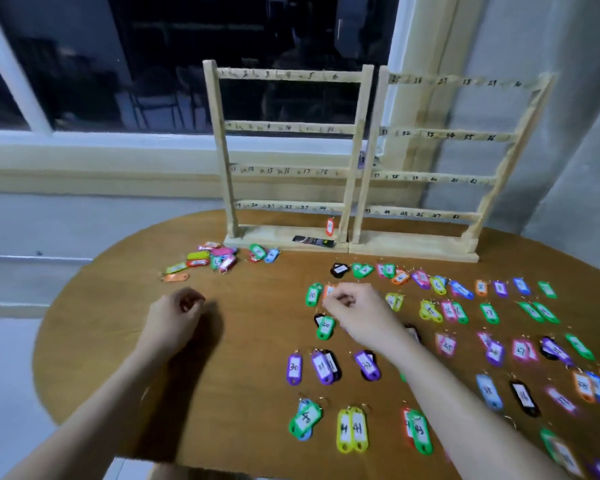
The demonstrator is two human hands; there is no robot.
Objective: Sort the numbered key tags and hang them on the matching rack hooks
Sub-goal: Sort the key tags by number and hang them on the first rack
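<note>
One red tag (330, 226) hangs on the left rack (284, 126); right hand (355, 308) pinches an orange tag (328, 291), left hand (174, 318) curls empty.

My brown wooden surface (243, 341) stands below a dark window (153, 57); a grey wall (551, 133) rises on the right.
</note>
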